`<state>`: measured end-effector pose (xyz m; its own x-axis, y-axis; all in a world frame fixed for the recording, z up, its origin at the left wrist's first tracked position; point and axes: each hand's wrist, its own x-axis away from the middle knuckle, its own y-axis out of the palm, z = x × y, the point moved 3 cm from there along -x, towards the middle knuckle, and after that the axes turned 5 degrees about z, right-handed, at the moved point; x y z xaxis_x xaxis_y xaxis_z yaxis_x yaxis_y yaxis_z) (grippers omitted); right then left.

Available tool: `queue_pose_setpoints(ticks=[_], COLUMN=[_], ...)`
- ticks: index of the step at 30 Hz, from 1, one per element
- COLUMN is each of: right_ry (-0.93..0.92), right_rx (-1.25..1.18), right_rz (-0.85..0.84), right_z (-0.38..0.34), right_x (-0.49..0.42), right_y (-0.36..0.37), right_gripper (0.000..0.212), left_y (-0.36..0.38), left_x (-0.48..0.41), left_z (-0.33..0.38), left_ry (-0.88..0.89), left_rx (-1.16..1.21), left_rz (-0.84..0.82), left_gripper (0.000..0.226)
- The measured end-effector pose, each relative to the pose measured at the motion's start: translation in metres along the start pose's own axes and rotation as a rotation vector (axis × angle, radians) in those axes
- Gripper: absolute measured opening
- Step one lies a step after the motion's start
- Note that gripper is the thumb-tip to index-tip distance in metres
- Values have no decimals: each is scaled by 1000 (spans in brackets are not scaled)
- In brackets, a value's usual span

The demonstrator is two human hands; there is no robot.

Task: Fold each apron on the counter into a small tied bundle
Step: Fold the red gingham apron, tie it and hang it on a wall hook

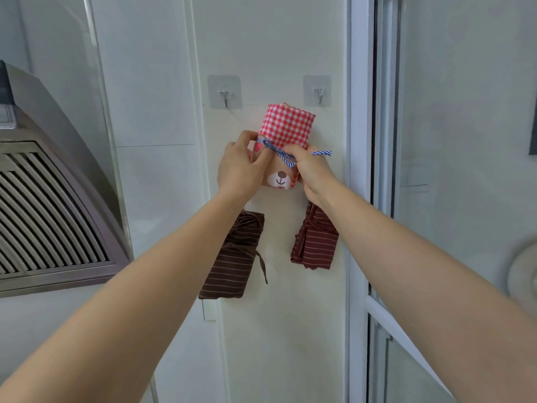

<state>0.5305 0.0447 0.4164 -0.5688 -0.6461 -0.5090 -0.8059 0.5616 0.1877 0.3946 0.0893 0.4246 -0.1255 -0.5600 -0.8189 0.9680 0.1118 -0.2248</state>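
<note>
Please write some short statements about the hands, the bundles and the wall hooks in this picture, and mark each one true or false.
1. Both the left hand and the right hand grip the red checked bundle. True.
2. A plain yellow ribbon ties it. False: a blue-and-white striped string does.
3. Two brown striped bundles show below the hands. True.
4. An apron hangs on each wall hook. False: both wall hooks are bare.

Top bundle (pixel 286 126) red gingham; cord (pixel 279 154) blue-white striped; left bundle (pixel 232 254), right bundle (pixel 316 245) brown, perhaps pink-striped.
</note>
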Motion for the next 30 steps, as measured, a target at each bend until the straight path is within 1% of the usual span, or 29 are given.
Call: queue_pose_setpoints(ticks=[3,12,16,19,24,30], right_ry=[12,26,26,24,29,61], right_rx=[20,108,117,116,138,175], right_rz=[13,-50,-50,-32,-17,6], right_z=[5,16,24,26,23,25], right_x=[6,29,41,52,61,75], right_y=[0,-2,-4,-6,-7,-10], right_gripper=[42,45,42,38,38,38], left_y=[0,-6,-8,-9,-13,-15], left_x=[0,20,27,33,38,47], left_z=[-4,-11,-16,-15,-9,-7], left_ry=[14,1,-10,-10,-39,-34], left_rx=[-42,-103,-168,-198,-240,-258], left_rz=[-10,-37,-78,-99,-139,-143], left_gripper=[34,27,35,37,41,47])
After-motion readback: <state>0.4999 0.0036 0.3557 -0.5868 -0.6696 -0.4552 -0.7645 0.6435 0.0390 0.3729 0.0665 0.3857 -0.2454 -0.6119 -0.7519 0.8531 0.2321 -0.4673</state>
